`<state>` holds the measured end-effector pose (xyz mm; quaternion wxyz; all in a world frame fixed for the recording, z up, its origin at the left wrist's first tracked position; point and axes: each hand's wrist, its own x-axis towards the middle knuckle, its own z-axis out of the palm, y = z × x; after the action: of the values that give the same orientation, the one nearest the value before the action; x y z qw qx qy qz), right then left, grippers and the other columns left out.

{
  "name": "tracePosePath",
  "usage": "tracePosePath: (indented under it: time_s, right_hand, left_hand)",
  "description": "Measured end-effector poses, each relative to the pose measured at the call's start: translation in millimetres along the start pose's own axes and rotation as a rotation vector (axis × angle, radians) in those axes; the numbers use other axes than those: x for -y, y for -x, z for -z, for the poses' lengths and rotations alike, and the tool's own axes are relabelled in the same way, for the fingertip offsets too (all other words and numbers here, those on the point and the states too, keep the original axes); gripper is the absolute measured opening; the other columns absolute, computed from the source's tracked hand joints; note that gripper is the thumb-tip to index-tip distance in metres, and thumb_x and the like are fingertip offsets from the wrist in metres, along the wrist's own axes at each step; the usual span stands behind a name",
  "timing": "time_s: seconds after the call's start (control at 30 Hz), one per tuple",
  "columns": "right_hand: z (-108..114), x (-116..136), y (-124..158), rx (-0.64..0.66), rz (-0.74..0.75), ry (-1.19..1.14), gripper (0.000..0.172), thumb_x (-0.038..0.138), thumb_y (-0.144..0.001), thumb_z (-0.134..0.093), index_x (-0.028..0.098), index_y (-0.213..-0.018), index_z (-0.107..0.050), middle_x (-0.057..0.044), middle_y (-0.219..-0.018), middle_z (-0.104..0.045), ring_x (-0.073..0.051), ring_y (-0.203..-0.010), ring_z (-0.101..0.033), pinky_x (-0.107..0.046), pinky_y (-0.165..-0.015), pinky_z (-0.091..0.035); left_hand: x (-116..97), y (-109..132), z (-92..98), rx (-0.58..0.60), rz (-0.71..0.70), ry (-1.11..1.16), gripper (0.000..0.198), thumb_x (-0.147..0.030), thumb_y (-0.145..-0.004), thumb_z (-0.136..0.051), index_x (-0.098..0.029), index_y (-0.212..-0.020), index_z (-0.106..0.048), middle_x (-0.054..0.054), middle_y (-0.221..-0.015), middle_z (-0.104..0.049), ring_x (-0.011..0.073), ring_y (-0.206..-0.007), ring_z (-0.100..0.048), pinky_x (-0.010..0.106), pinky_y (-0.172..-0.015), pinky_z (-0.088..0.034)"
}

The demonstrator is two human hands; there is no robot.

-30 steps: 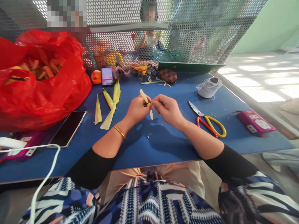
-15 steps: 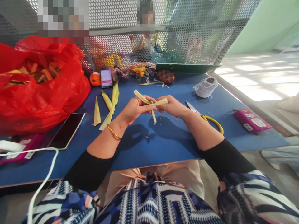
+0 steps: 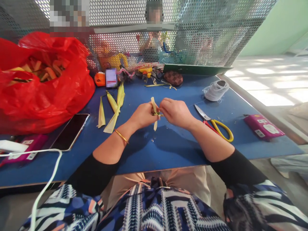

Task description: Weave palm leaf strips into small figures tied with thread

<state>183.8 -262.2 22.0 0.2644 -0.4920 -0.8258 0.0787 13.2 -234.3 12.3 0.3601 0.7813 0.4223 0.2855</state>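
Observation:
Over the middle of the blue table, my left hand (image 3: 145,115) pinches a piece made of pale husk strips (image 3: 154,104), one end pointing up and another hanging down. A bit of green shows at its centre. My right hand (image 3: 175,111) is closed just beside it, fingertips pressed together at a short strip on the piece's right side. Loose pale yellow-green husks (image 3: 115,112) lie left of my left hand. Scissors (image 3: 218,126) with red and yellow handles rest right of my right hand, blades partly apart. Behind them stands a spool of white thread (image 3: 217,89).
A red plastic bag (image 3: 72,86) of orange-brown pieces fills the left side. Near it lie a phone (image 3: 71,132) and a white cable (image 3: 57,163). A pink packet (image 3: 263,126) is at the right, a checkered pouch (image 3: 173,78) at the back. Beyond the mesh panel sits a person.
The husk piece has turned, its long strips now nearly upright. My right hand has rotated, its fingers closing at the piece's right side. The view has shifted slightly, showing more of the scissors.

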Motion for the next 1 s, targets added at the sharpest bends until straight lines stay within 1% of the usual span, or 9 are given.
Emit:
tracePosePath:
  time_s: [0.07, 0.13, 0.3, 0.5, 0.57, 0.67, 0.83, 0.93, 1.0]
  right_hand:
    - [6, -9, -2, 0.067, -0.041, -0.169, 0.017, 0.022, -0.083, -0.05, 0.018, -0.068, -0.056, -0.001, -0.066, -0.054, -0.012, -0.06, -0.041, -0.026, -0.057, -0.027]
    - [9, -17, -5, 0.137, -0.127, -0.418, 0.018, 0.024, -0.081, -0.055, 0.017, -0.064, -0.056, 0.002, -0.058, -0.05, -0.01, -0.056, -0.04, -0.025, -0.055, -0.029]
    - [-1, -20, -7, 0.2, -0.314, -0.952, 0.019, 0.027, -0.072, -0.066, 0.017, -0.058, -0.058, 0.005, -0.049, -0.047, -0.007, -0.047, -0.035, -0.023, -0.048, -0.028]
    - [-16, -17, -7, 0.222, -0.489, -1.338, 0.012, 0.023, -0.065, -0.072, 0.014, -0.066, -0.064, 0.002, -0.061, -0.057, -0.004, -0.047, -0.036, -0.021, -0.045, -0.029]
    - [-18, -17, -7, 0.185, -0.477, -1.331, 0.014, 0.024, -0.067, -0.073, 0.014, -0.068, -0.064, 0.001, -0.063, -0.059, -0.005, -0.049, -0.039, -0.021, -0.046, -0.031]
    - [-18, -15, -7, 0.096, -0.36, -1.139, 0.018, 0.028, -0.074, -0.069, 0.015, -0.064, -0.062, 0.003, -0.058, -0.055, -0.005, -0.049, -0.039, -0.022, -0.049, -0.031]
    - [-19, -11, -7, -0.025, -0.221, -0.765, 0.021, 0.027, -0.082, -0.061, 0.016, -0.065, -0.06, 0.004, -0.052, -0.053, -0.008, -0.051, -0.045, -0.023, -0.053, -0.033]
    - [-19, -10, -8, -0.066, -0.246, -0.75, 0.023, 0.03, -0.083, -0.063, 0.016, -0.065, -0.06, 0.003, -0.057, -0.057, -0.009, -0.055, -0.048, -0.023, -0.056, -0.037]
    - [-19, -9, -9, -0.038, -0.29, -0.846, 0.024, 0.031, -0.081, -0.066, 0.016, -0.063, -0.059, 0.002, -0.061, -0.061, -0.009, -0.058, -0.052, -0.023, -0.058, -0.041]
  left_hand:
    - [1, 1, 2.8, 0.168, 0.017, 0.206, 0.022, -0.015, -0.061, -0.073, -0.02, -0.074, -0.056, -0.003, -0.063, -0.06, 0.0153, -0.062, -0.061, 0.027, -0.058, -0.048]
    - [1, 1, 6.8, 0.25, 0.042, 0.41, 0.029, -0.019, -0.061, -0.077, -0.019, -0.077, -0.053, -0.003, -0.065, -0.062, 0.0149, -0.063, -0.063, 0.026, -0.059, -0.05]
    - [-6, 3, 13.8, 0.209, 0.07, 0.653, 0.034, -0.022, -0.062, -0.082, -0.018, -0.086, -0.058, 0.001, -0.077, -0.069, 0.0153, -0.073, -0.068, 0.027, -0.068, -0.053]
    - [-10, 4, 11.7, 0.135, 0.217, 0.846, 0.026, -0.014, -0.064, -0.08, -0.015, -0.086, -0.066, 0.002, -0.075, -0.072, 0.0142, -0.075, -0.069, 0.026, -0.074, -0.055]
    - [-9, 2, 10.4, 0.075, 0.276, 0.907, 0.023, -0.009, -0.066, -0.078, -0.013, -0.085, -0.065, 0.002, -0.073, -0.071, 0.0139, -0.073, -0.069, 0.027, -0.076, -0.055]
    - [-7, -1, 9.2, -0.013, 0.349, 0.945, 0.017, -0.006, -0.071, -0.074, -0.012, -0.081, -0.063, 0.002, -0.07, -0.069, 0.012, -0.066, -0.067, 0.027, -0.073, -0.056]
    - [-6, -4, 11.7, -0.025, 0.438, 0.973, 0.008, -0.004, -0.077, -0.068, -0.011, -0.078, -0.065, -0.001, -0.063, -0.065, 0.0063, -0.049, -0.056, 0.023, -0.06, -0.054]
    - [-7, -3, 14.0, -0.013, 0.466, 0.998, 0.009, -0.002, -0.078, -0.064, -0.009, -0.082, -0.068, 0.0, -0.062, -0.064, 0.0064, -0.049, -0.056, 0.021, -0.056, -0.054]
    - [-8, -2, 14.5, -0.008, 0.468, 1.016, 0.01, -0.002, -0.078, -0.063, -0.008, -0.082, -0.068, 0.0, -0.061, -0.063, 0.0068, -0.049, -0.056, 0.021, -0.055, -0.054]
